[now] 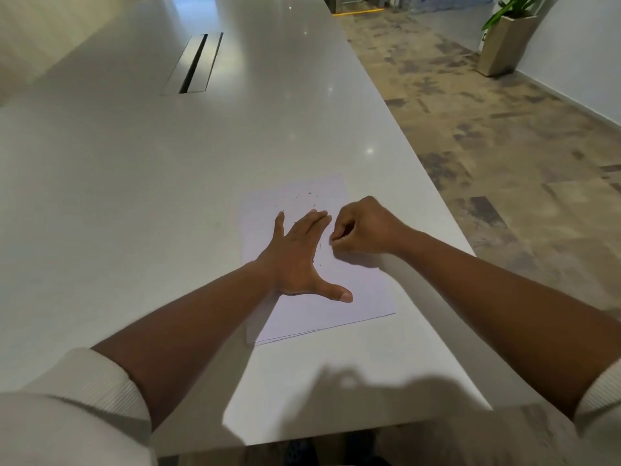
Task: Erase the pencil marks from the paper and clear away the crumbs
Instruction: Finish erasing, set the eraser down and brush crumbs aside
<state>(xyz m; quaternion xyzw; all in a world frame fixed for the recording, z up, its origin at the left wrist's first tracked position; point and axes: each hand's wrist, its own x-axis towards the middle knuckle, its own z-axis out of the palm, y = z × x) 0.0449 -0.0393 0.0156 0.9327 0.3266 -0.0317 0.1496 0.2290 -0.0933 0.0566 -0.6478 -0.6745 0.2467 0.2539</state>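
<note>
A white sheet of paper (349, 290) lies on the white table (134, 183) near its right edge, on top of what looks like a thin stack. My left hand (299, 260) rests flat on the sheet, fingers spread and thumb out to the right. Just to the right, my right hand (361, 228) is curled over the paper's right side, its fingertips pinched at the paper; whatever it holds is hidden. Small dark eraser crumbs (311, 196) are scattered on the upper part of the sheet and between my hands. I see no clear pencil marks.
The table's right edge (437, 196) runs close beside the paper, with patterned carpet floor (504, 129) beyond. A metal cable slot (195, 63) is set into the table far ahead. A potted plant (507, 38) stands by the far wall.
</note>
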